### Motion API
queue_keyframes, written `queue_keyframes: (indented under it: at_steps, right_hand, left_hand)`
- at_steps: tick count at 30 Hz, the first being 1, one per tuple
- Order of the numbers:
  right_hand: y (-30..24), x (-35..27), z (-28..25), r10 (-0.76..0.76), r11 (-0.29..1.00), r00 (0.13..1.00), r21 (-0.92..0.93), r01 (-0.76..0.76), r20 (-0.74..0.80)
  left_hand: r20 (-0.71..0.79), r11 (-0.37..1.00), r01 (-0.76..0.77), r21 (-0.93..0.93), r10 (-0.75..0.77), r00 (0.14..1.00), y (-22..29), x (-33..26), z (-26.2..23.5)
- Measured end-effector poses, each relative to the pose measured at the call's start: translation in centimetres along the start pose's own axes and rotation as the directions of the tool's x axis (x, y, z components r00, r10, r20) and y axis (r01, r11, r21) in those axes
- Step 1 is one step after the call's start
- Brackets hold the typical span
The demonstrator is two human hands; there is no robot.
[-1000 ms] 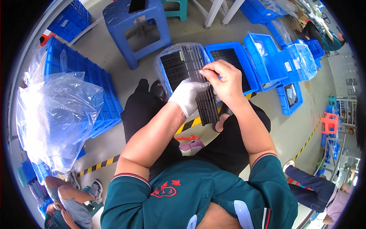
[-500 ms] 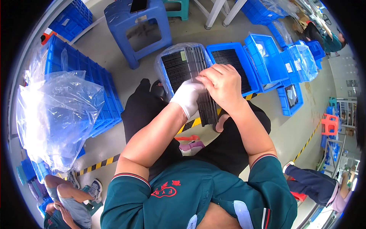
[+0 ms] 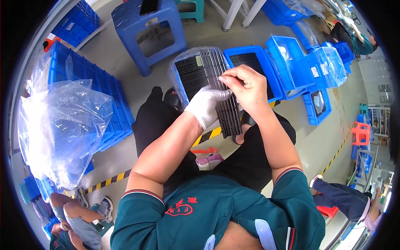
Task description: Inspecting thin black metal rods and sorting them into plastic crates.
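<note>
My left hand (image 3: 206, 105), in a white glove, is closed around a bundle of long black strips (image 3: 227, 116). The bundle runs from above the left crate down between my knees. Just right of it, my bare right hand (image 3: 248, 86) has thumb and index finger pinched together near the strips; whatever sits in the pinch is too small to make out. Beneath the bundle's upper end stands a plastic-lined blue crate (image 3: 178, 85) packed with black strips and bearing a pale yellow-green label (image 3: 198, 61). To its right is a second blue crate (image 3: 264, 52) of similar black strips.
A blue stool (image 3: 148, 39) stands beyond the left crate. Stacked blue crates (image 3: 89, 83) under clear plastic (image 3: 62, 133) rise at left. More blue bins (image 3: 289, 62) line the right. Yellow-black tape (image 3: 110, 180) marks the floor. A seated person (image 3: 77, 216) is at lower left.
My right hand has shifted slightly, its thumb and finger pinch showing more clearly beside the strips. The left thumb now stretches farther across the bundle.
</note>
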State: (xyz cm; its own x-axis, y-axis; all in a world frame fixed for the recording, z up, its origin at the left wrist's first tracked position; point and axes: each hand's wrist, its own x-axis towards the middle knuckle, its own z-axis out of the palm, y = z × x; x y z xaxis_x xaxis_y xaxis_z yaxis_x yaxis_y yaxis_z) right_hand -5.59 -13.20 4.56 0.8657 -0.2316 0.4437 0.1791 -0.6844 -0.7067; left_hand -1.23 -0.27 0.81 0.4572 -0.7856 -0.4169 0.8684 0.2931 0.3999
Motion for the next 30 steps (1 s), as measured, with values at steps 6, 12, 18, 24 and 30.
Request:
queue_keyframes:
  at_steps: [6,12,18,24,30]
  right_hand:
    - [0.4,0.0,0.1,-0.145,0.983,0.989,-0.115,0.144,-0.002]
    - [-1.1,-0.6,0.8,-0.427,0.792,0.895,-0.424,0.439,0.128]
    - [0.4,-0.2,0.7,-0.32,0.903,0.944,-0.273,0.33,0.082]
    - [-0.7,0.0,-0.3,-0.124,0.991,0.991,-0.054,0.122,-0.048]
    - [-0.1,-0.1,0.4,-0.034,0.999,0.999,0.004,0.034,-0.011]
  left_hand:
    - [-0.001,1.0,-0.004,0.001,0.004,1.0,-0.3,0.3,-0.2]
    - [-0.062,0.994,-0.074,0.079,0.079,0.995,-1.8,1.7,-2.3]
    - [0.018,0.99,-0.118,0.071,0.117,0.993,-1.1,1.0,-1.4]
    - [-0.048,1.0,0.003,0.03,-0.001,0.999,-0.1,0.3,-0.1]
    - [-0.018,0.997,-0.028,0.065,0.029,0.999,-0.2,0.2,-0.2]
